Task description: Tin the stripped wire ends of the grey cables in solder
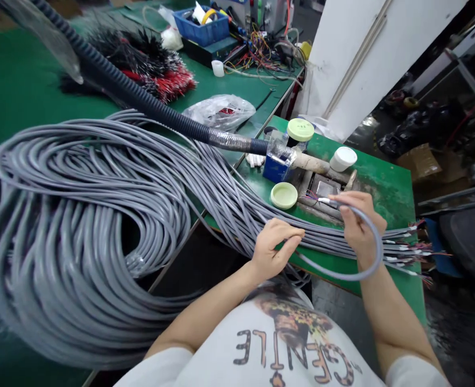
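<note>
My R hand (360, 221) pinches a grey multi-core cable (371, 219) nr its white-sleeved end, wires above the solder pot (326, 188). L hand (276, 246) is half-curled by the grey cable bundle (237, 207); can't tell if it's gripping.

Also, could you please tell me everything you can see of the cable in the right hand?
The grey cable has a smooth, plastic-looking sheath, a white band near its end, and thin coloured wires fanning out beyond. The right hand pinches it behind the band, its tip pointing left. From there it bends into a loop across the right forearm and runs back towards the left hand; whether that hand touches it is unclear.
</note>
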`<state>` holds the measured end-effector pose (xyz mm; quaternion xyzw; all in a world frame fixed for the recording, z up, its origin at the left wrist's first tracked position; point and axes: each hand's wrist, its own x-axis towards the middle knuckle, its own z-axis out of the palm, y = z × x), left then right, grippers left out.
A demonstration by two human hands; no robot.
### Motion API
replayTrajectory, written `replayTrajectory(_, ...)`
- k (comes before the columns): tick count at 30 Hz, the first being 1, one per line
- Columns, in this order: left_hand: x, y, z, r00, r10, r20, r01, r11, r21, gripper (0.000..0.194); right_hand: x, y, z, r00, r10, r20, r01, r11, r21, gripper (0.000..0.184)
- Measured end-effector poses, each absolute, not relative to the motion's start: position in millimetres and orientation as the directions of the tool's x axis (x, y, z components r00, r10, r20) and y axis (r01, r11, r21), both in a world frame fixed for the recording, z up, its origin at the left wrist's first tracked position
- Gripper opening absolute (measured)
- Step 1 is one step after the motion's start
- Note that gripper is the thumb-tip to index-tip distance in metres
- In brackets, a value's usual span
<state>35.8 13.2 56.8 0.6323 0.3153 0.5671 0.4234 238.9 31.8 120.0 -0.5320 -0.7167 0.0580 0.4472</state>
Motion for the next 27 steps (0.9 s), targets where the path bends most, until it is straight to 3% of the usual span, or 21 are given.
replayTrajectory(3,25.2,11.2,38.9,0.044,0.811,0.584,0.071,-0.585,0.808,0.018,226.5,59.9,126.7,-0.032,0.854,0.520,0.707,0.387,-0.592,0.019)
replayTrajectory(8,18.7,12.1,16.3,-0.046,0.770,0.637,0.206,-0.616,0.760,0.024,212.4,95.1,117.9,-0.093,0.868,0.488,0.715,0.399,-0.574,0.020)
replayTrajectory(27,13.8,14.4,13.6,0.003,0.771,0.637,0.229,-0.620,0.750,0.029,193.2,126.0,100.8,-0.257,0.896,0.363,0.859,0.384,-0.339,0.028)
